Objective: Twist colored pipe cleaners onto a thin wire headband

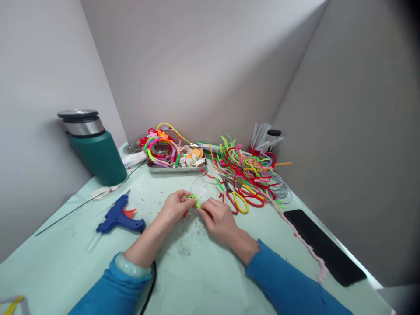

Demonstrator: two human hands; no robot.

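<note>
Near the middle of the table, both my hands meet around a short bright green fuzzy pipe cleaner [197, 201]. My left hand [177, 206] pinches its left end, where a thin wire [193, 183] curves up and away. The fingertips of my right hand [218, 218] are closed on the lower right end of the green piece. Part of the piece is hidden behind my fingers.
A blue glue gun [120, 216] and a green bottle [96, 157] are on the left. Behind stands a metal tray [177, 169] with scraps and fuzzy rings. Scissors [241, 203], tangled pipe cleaners [246, 164] and a black phone [323, 245] lie right.
</note>
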